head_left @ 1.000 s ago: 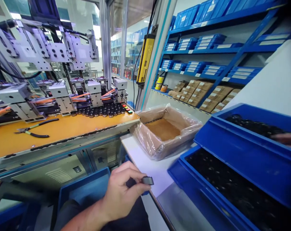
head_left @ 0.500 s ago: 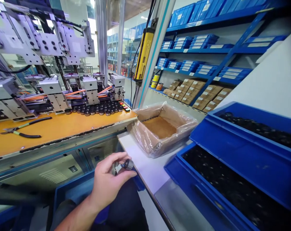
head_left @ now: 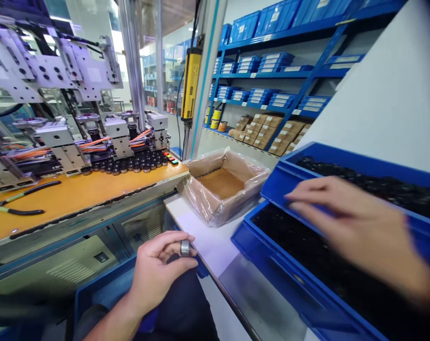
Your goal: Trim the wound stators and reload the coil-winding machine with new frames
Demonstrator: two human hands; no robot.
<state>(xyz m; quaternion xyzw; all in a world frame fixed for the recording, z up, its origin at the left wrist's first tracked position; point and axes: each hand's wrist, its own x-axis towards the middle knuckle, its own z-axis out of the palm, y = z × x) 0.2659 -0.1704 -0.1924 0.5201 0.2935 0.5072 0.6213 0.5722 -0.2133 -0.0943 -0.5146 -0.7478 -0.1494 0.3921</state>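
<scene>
My left hand [head_left: 154, 267] is closed, with a small grey metal ring [head_left: 185, 248] between thumb and fingers, above my lap at the table's edge. My right hand [head_left: 353, 222], blurred by motion, hovers over the two blue bins at the right. Its thumb and fingertips come together in a pinch; whatever may be between them is too smeared to make out. Small black parts fill the upper blue bin [head_left: 321, 201], and dark parts lie in the lower blue bin [head_left: 272, 253].
A cardboard box [head_left: 215, 208] lined with clear plastic stands on the white table [head_left: 215, 241]. To the left, an orange bench [head_left: 94, 194] carries a machine [head_left: 66, 151], rows of black round parts [head_left: 137, 163] and pliers [head_left: 23, 199]. Blue shelving [head_left: 268, 78] rises behind.
My right hand has come into view over the blue bins. My left hand stays nearly in place, the ring now turned more side-on. The view has swung to the right.
</scene>
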